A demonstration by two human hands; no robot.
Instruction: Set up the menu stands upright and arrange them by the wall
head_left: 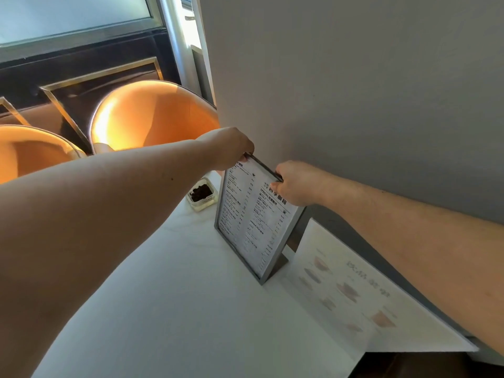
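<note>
— Two hands are laid on one menu stand (252, 222); how is it held?

— Going from left to right: the left hand (231, 150) is closed on the top left corner of the frame, the fingers pinched over the edge. The right hand (296, 184) is pinched on the top right corner in the same way. The stand is set upright on the white surface (177, 309), just in front of the grey wall (354, 91), with a small dish of dark bits (201, 194) close at its left.

— And how is it expected to handle?

— A stiff, thin metal frame is judged, light but top-heavy on its narrow foot, so it is best steered by the upper corners. A second menu card (368, 293) is seen further right by the wall; whether it stands or leans cannot be told.
</note>
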